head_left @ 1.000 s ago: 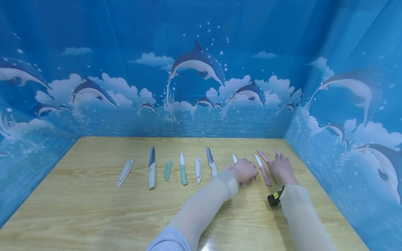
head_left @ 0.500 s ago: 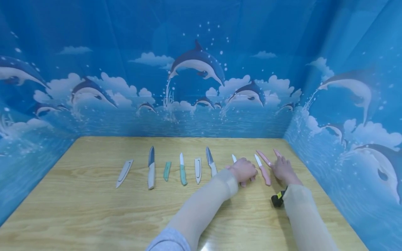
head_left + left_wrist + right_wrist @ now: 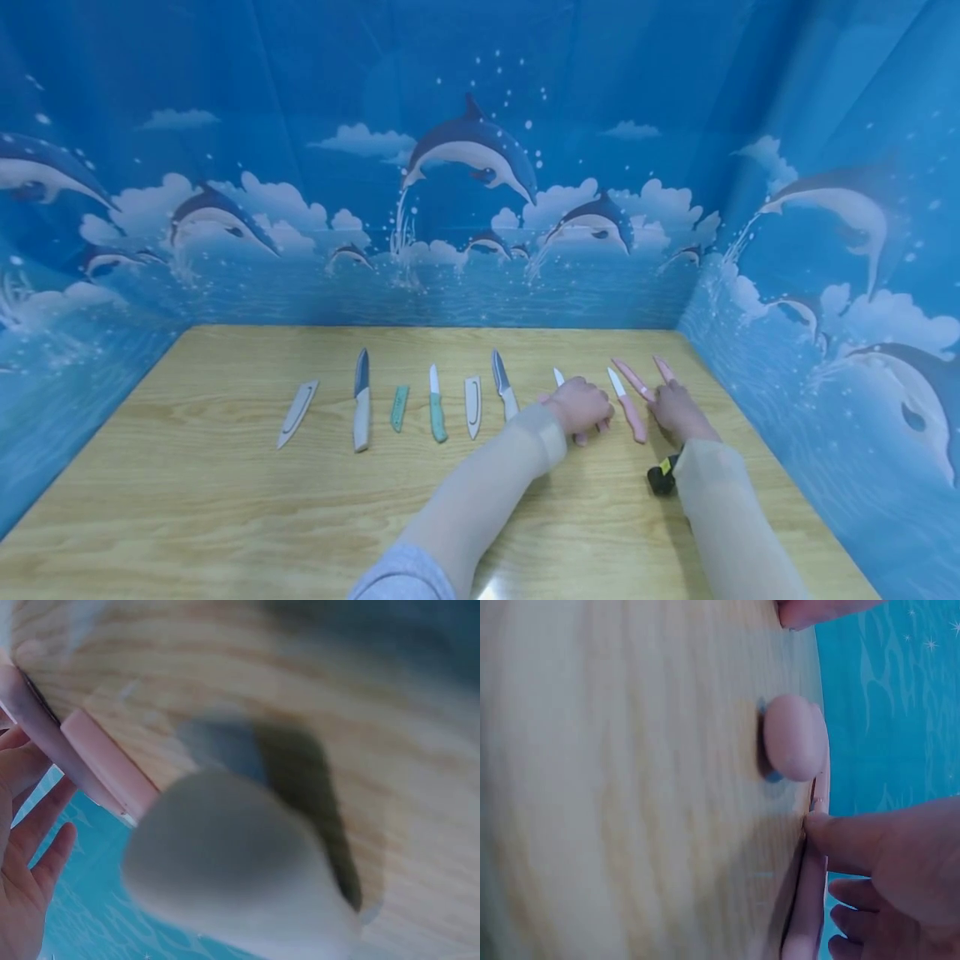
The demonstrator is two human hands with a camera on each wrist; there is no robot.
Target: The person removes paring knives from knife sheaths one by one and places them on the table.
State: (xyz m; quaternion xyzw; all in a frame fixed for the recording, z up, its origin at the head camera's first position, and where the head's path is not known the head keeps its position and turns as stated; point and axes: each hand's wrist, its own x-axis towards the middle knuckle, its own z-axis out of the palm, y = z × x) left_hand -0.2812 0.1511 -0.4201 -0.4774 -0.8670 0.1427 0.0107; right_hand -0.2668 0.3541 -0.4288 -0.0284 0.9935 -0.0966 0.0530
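In the head view my left hand reaches down over a knife; its pale blade shows beyond the hand, while most of its handle is hidden. Two pink lengths, one long piece and a shorter one, lie by this hand's spread fingers in the left wrist view; I cannot tell how the fingers hold them. My right hand rests near the lower ends of two pink sheaths, the left one and the right one, one fingertip touching a sheath. Between both hands lies a pink-handled knife.
Leftward on the wooden table lie a white-handled knife, a white sheath, a green-handled knife, a green sheath, a second white-handled knife and another white sheath. A dolphin-print curtain surrounds the table.
My right hand has shifted slightly right and toward me, uncovering more of the pink sheaths. The left hand stays over its knife.
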